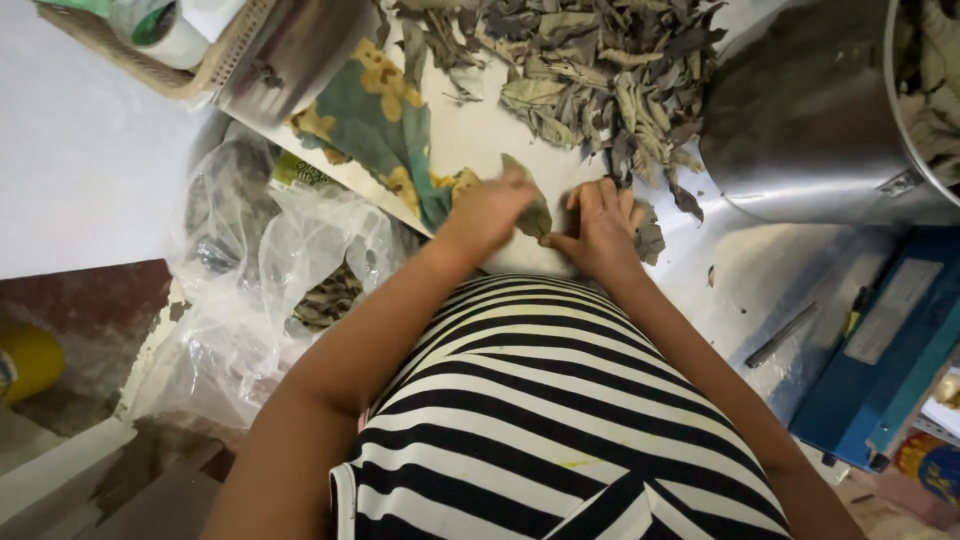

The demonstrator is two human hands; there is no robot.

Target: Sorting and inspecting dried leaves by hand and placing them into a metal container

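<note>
Clear plastic bag (262, 262) of leaves hanging off the worktop (480, 135) edge at left. Left hand (487, 210) and right hand (601, 232) pinching one dried leaf (533, 210) together, below the leaf pile (590, 70). Steel pot (815, 115) rightmost.

On the table (740, 270), the heap of dried leaves (600, 70) lies behind both hands. The left hand (490, 210) and right hand (603, 232) sit side by side at the near edge, one leaf (533, 205) between them. A metal pot (810, 120) stands right of the heap, leaves inside it. Left of the table, lower down, lies a plastic bag (270, 270), probably holding more leaves. A sealing machine (885, 350) sits at the right.
</note>
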